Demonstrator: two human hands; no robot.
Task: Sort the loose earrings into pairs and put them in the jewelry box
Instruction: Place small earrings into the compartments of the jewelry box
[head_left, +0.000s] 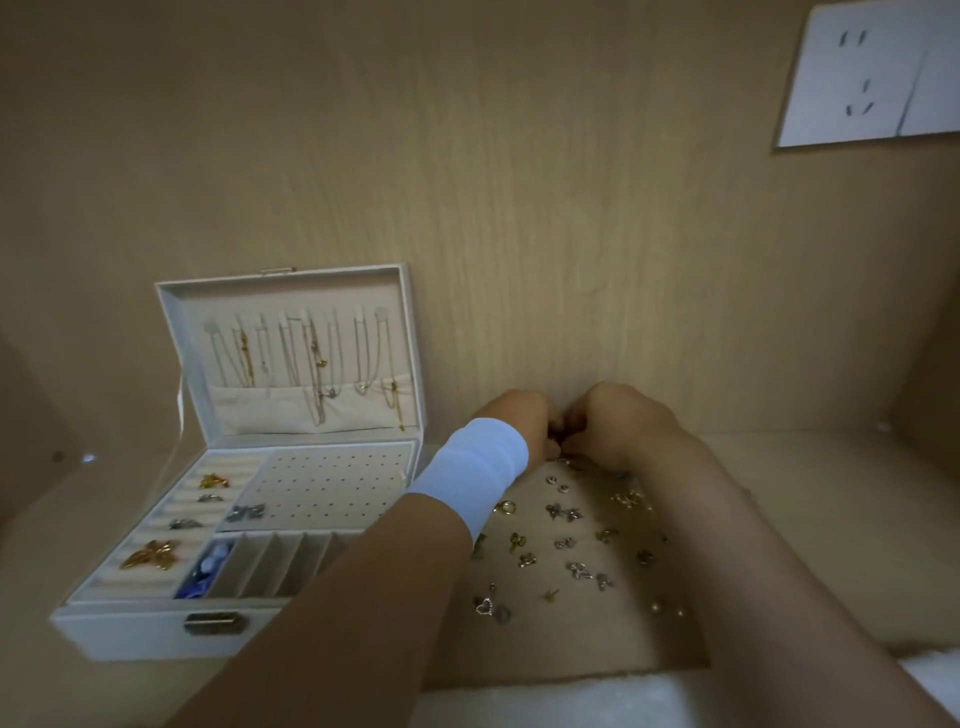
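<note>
Both hands meet at the far edge of the tan mat (571, 644), knuckles up. Left hand (519, 421), white wristband (470, 475) on its wrist, and right hand (618, 423) curl their fingers inward and touch tip to tip; anything pinched is hidden, cannot tell. Loose earrings (563, 543), roughly two dozen, lie scattered on the mat just below the hands. One jewelry box (130, 631) stands open to the left, four pieces in its ring rolls, necklaces hanging in the lid (171, 322).
</note>
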